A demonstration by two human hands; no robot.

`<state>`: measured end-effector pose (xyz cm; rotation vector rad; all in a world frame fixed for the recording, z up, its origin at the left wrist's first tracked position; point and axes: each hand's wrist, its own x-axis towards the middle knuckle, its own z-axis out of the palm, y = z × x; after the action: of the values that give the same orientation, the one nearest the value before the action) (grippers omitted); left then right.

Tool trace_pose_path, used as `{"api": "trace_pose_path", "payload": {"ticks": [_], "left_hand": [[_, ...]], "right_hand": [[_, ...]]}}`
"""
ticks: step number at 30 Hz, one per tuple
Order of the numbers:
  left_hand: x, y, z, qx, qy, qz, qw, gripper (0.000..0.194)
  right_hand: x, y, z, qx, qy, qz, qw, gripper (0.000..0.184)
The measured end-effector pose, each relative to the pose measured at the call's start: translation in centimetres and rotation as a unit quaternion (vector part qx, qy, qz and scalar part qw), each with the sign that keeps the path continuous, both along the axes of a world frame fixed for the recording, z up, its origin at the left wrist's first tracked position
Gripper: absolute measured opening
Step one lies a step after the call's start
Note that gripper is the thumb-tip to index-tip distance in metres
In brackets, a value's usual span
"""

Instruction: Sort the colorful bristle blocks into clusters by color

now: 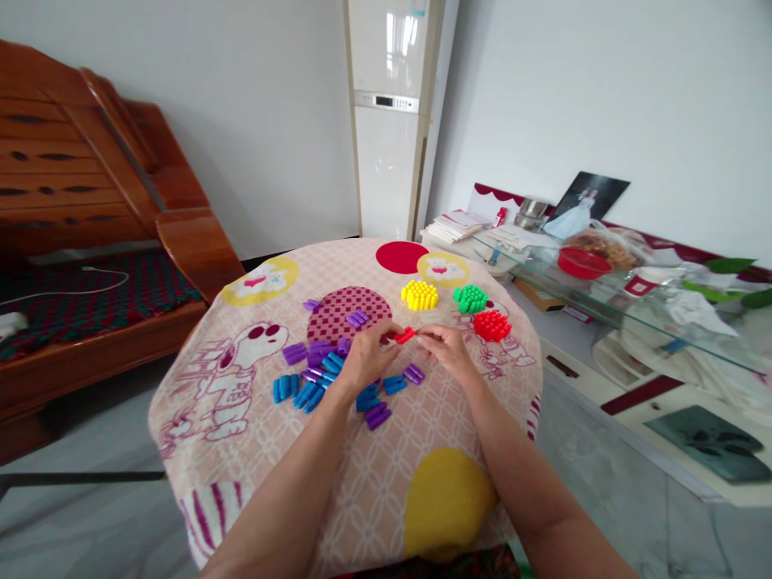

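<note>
Both hands meet over the desk (241, 450). The left hand (363, 359) and right hand (445, 347) pinch one small red piece (404, 335) between them. Blue pieces (301, 392) and purple pieces (314, 354) lie scattered near. Yellow pile (420, 295), green pile (470, 298) and red pile (492, 326) sit just behind.

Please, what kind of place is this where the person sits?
Most likely a living room at home: a wooden sofa bench, a tall standing air conditioner in the corner, and a round table under a cartoon-print cloth, with a cluttered glass side table nearby.
</note>
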<state>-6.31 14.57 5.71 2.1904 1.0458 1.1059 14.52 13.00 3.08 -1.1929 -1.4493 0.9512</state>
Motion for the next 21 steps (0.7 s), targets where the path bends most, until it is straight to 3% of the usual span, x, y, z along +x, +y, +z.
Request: {"api": "trace_pose_path", "payload": {"ticks": [5,11,14,16,19,21], "left_hand": [[1.7,-0.4,-0.8,-0.004,0.003,-0.032,0.999,0.018],[1.7,-0.6,-0.9,0.004,0.002,-0.060,0.998,0.023],[1.5,-0.5,-1.2,0.010,0.007,-0.048,0.999,0.033],[1.2,-0.3,-1.5,0.012,0.011,-0.035,0.999,0.034],[0.8,0.1,-1.8,0.015,0.010,-0.017,1.000,0.031],[0.7,0.3,-1.9,0.017,0.007,-0.008,1.000,0.030]], "right_hand": [[-0.2,-0.3,0.1,-0.051,0.060,0.047,0.996,0.034],[0.0,-0.4,0.7,-0.029,0.067,0.010,0.997,0.028],[1.6,-0.3,1.0,0.030,0.040,-0.126,0.991,0.029],[3.6,-0.3,1.0,0.092,0.009,-0.265,0.960,0.033],[7.3,-0.6,0.7,0.164,-0.084,-0.471,0.863,0.036],[9.5,-1.0,0.4,0.168,-0.150,-0.561,0.797,0.033]]}}
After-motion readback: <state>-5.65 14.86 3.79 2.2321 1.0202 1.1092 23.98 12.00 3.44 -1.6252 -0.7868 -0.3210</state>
